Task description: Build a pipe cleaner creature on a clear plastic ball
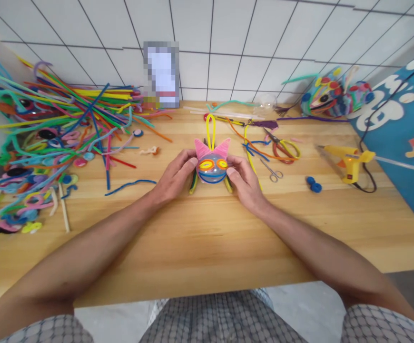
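A small pipe-cleaner figure (212,164) stands at the middle of the wooden table (207,238). It has a blue round head, pink ears, yellow-ringed orange eyes and a yellow loop on top. My left hand (174,176) grips its left side, fingers curled round it. My right hand (244,181) holds its right side the same way. Green and yellow pipe-cleaner ends stick out below the figure between my hands.
A big heap of coloured pipe cleaners (57,128) covers the left of the table. A yellow glue gun (348,162) with a black cord lies at the right, small scissors (273,172) and larger scissors (281,145) near it. Finished colourful figures (331,97) stand at the back right.
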Motion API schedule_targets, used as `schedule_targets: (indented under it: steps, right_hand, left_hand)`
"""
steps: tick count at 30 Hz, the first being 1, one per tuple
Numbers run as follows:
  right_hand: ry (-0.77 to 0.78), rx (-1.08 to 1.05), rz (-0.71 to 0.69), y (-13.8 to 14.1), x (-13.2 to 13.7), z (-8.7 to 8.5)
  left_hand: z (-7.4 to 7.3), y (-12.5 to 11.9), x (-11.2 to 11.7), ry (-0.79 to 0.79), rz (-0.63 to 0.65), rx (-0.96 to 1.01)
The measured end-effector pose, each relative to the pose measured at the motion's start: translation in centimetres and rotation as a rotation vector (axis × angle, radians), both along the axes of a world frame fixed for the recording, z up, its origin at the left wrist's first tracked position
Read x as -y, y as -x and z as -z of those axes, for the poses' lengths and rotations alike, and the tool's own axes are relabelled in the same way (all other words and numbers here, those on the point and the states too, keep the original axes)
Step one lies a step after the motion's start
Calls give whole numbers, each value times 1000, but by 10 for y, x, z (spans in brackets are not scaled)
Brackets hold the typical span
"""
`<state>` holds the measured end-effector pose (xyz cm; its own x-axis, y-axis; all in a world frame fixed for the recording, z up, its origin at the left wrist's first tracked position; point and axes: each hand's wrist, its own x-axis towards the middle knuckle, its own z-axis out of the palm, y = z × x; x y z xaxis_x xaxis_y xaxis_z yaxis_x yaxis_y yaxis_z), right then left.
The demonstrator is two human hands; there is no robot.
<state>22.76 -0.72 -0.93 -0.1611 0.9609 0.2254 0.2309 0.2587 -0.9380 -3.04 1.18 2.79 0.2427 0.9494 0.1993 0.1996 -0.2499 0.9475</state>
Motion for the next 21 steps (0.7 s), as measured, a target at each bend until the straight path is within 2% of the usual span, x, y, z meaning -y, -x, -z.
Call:
schedule_targets:
  steps: [3,9,21]
  right_hand:
    - [32,-95,23,3,1,-4]
    - [52,-101,23,3,1,-5]
    - [41,-72,44,3,0,-2]
  left_hand:
    - [4,-1,-2,13,-32,32]
    - [8,-3,-4,50,-80,40]
    - [6,-4,-5,88,-41,102]
